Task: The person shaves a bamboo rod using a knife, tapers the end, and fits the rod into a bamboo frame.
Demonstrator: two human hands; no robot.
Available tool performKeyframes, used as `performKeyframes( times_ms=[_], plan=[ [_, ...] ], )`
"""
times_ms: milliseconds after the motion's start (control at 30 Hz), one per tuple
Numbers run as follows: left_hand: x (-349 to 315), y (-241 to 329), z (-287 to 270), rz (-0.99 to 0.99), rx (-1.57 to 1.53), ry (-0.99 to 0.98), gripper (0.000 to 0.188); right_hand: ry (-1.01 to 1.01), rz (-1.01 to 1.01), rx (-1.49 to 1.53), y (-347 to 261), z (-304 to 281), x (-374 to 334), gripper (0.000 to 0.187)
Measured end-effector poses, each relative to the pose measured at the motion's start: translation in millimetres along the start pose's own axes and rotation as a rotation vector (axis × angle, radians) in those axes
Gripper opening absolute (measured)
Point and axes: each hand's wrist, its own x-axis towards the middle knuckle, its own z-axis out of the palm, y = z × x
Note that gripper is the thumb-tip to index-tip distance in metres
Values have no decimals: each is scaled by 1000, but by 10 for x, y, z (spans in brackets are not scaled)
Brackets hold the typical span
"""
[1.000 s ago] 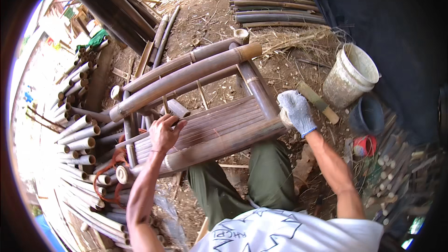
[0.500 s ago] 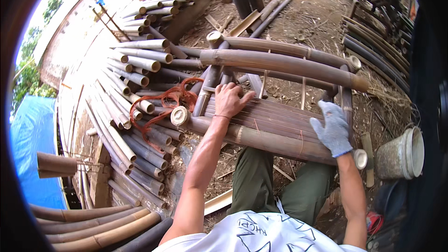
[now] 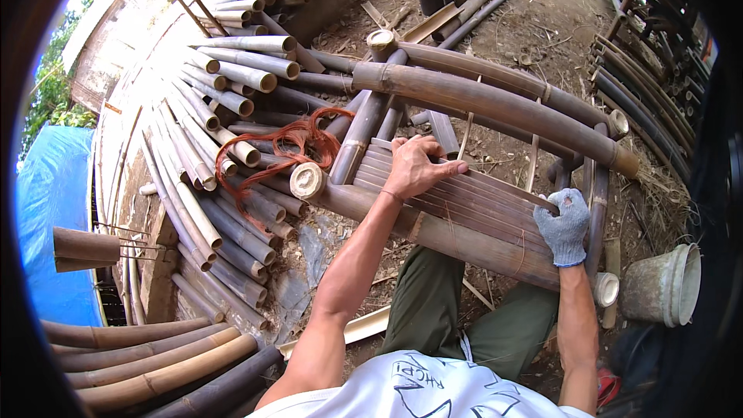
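Note:
A bamboo bench frame (image 3: 495,251) of thick brown poles lies across my lap, with thin bamboo slats (image 3: 453,200) side by side over its seat. My bare left hand (image 3: 418,169) is at the left part of the slats, fingers curled over the far edge and thumb stretched along the top. My right hand (image 3: 563,226), in a grey knit glove, is closed around the right end of the farthest bamboo slat (image 3: 507,188). That slat's end pokes out between thumb and fingers. Two thin bamboo strips (image 3: 532,162) stand behind the slats, below the upper pole (image 3: 495,112).
Stacked bamboo poles (image 3: 224,244) fill the left side, with tangled orange-red twine (image 3: 290,143) on them. A dirty white bucket (image 3: 658,286) tips over at the right. More poles (image 3: 642,101) lie far right; split bamboo and chips litter the ground.
My right hand has gone from lying open over the slats to gripping the end of the farthest one. My left hand has shifted slightly right along the edge. The view has turned a little.

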Motion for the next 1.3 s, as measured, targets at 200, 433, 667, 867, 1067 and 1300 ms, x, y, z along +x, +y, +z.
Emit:
performKeyframes(
  times_ms=[200, 433, 667, 867, 1067, 1300],
  plan=[
    [8, 14, -62, -41, -52, -8, 53, -92, 21, 24, 0, 38, 3, 31],
    [25, 13, 149, 340, 161, 351, 37, 106, 83, -54, -74, -232, 103, 37],
    [-249, 98, 213, 191, 428, -174, 72, -685, 302, -288, 143, -254, 0, 60],
    [-723, -60, 58, 232, 508, -157, 86, -543, 92, -182, 99, -46, -171, 38],
    [-2355, -87, -602, -101, -22, -164, 49, -543, 149, -306, 140, -248, -399, 61],
    [-4279, -653, -262, -822, -228, 143, 26, -902, 15, -259, -517, -906, -447, 88]
  ],
)
